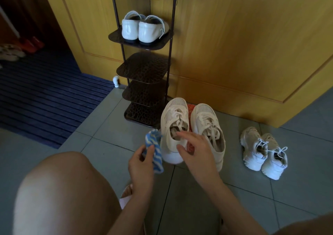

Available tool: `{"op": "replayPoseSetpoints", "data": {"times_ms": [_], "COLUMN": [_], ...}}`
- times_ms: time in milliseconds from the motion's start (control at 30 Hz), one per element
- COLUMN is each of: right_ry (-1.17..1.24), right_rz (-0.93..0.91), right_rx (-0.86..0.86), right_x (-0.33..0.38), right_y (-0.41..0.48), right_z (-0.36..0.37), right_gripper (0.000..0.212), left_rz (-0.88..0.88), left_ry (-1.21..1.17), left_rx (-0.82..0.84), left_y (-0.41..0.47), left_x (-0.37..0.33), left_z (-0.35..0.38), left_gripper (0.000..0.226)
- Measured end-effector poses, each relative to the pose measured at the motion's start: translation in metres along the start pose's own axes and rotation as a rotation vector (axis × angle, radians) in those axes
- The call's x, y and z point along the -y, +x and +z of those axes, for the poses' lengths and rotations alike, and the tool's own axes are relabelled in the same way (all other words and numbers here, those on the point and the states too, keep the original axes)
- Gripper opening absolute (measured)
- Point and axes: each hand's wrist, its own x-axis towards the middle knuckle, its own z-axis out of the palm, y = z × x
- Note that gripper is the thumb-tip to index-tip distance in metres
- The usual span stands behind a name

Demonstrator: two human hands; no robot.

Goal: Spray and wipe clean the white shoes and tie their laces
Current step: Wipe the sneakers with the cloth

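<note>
**Figure. Hands poised at the heel end of a pair of pale shoes on the floor.**

The pair of shoes (205, 119) stands on the tiled floor (108, 119) directly ahead of the person. Heels are toward the person and toes point away at the wooden door, so each long axis runs straight out from the body. The left hand (141, 164) pinches a blue-and-white striped cloth (157, 160) just left of the pair. The right hand (196, 151) hovers with fingers spread and holding nothing over the mouth of the left-standing shoe (173, 115), and is the nearer of the two. Its laces look loose. Reaching the toe would probably mean extending forward along that axis. A second, smaller pair (263, 151) lies well to the right.
</note>
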Motion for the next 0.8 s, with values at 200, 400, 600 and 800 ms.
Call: {"op": "replayPoseSetpoints", "data": {"times_ms": [200,400,600,800], "right_ry": [-0.066,0.143,0.184,0.252], "right_rz": [0.103,0.170,0.186,0.202], "right_rx": [-0.050,-0.119,-0.146,-0.118], "right_x": [-0.008,-0.004,-0.002,-0.005], "right_y": [0.000,0.007,0.007,0.007], "right_z": [0.028,0.031,0.030,0.029], "right_gripper": [0.030,0.010,0.008,0.005], "left_rz": [0.081,0.180,0.295,0.218], "left_ry": [0.047,0.109,0.275,0.226], "left_rx": [-0.019,0.036,0.067,0.011], "left_y": [-0.002,-0.006,-0.020,-0.004], "left_x": [0.017,0.027,0.040,0.037], "left_z": [0.032,0.037,0.030,0.035], "left_gripper": [0.032,0.031,0.029,0.030]}}
